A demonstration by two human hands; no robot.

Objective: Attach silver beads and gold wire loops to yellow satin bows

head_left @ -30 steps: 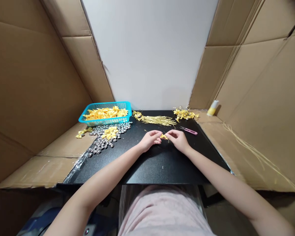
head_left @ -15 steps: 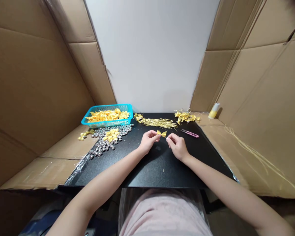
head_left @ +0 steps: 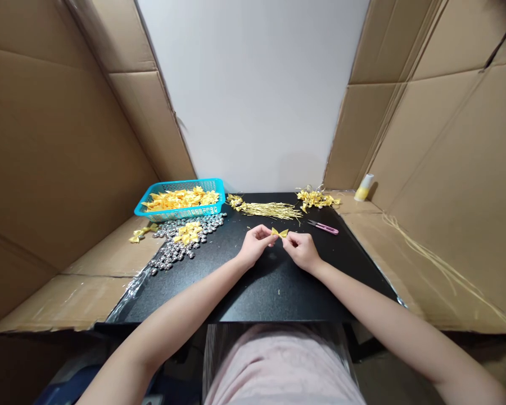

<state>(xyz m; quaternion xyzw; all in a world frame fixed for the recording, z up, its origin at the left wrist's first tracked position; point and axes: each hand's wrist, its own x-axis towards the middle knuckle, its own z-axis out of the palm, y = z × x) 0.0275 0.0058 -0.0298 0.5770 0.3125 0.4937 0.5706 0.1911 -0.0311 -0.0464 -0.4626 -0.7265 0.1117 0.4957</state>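
Observation:
A small yellow ribbon bow (head_left: 280,233) is held just above the black table (head_left: 253,292). My left hand (head_left: 256,244) pinches its left side between thumb and fingers. At its lower right, my right hand (head_left: 300,247) has closed fingertips against the bow; anything else inside them is too small to make out. Beyond the hands lies a bundle of thin gold cords (head_left: 272,210). Pink-handled thread snips (head_left: 322,226) rest to the right, blades pointing left.
At the back left stands a turquoise basket (head_left: 181,215) full of yellow bows. Silver bells (head_left: 168,256) spread before it, with several bows (head_left: 188,232) on top. A tangled pile of bows and cord (head_left: 317,198), a spool (head_left: 364,188) and loose strands (head_left: 434,253) are right. Cardboard walls (head_left: 59,129) flank the table.
My right hand has closed in leftward, from apart to touching the bow. My left hand keeps its pinch. The whole view has shifted slightly.

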